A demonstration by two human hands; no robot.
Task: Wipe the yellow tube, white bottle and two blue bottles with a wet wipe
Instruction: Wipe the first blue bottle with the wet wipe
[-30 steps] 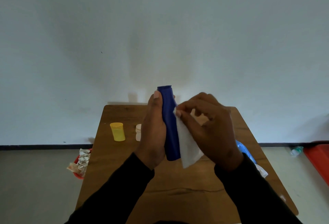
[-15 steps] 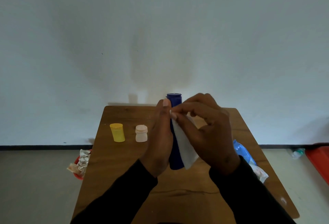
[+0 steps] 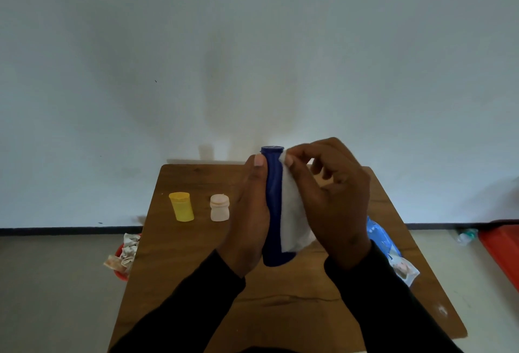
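Long black sleeves (image 3: 393,305), bare hands

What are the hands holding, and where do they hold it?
The left hand grips the blue bottle along its side. The right hand pinches the wet wipe at its top edge, against the bottle.

Dark blue bottle (image 3: 273,201): tall, slim, upright, cap end up, raised over the middle of the wooden table (image 3: 196,282). White wet wipe (image 3: 293,218): pressed flat against the bottle's right side, hanging from near the cap. Yellow tube (image 3: 182,206): short, standing cap up at the table's far left. White bottle (image 3: 219,208): squat, upright, just right of the tube, apart from it.
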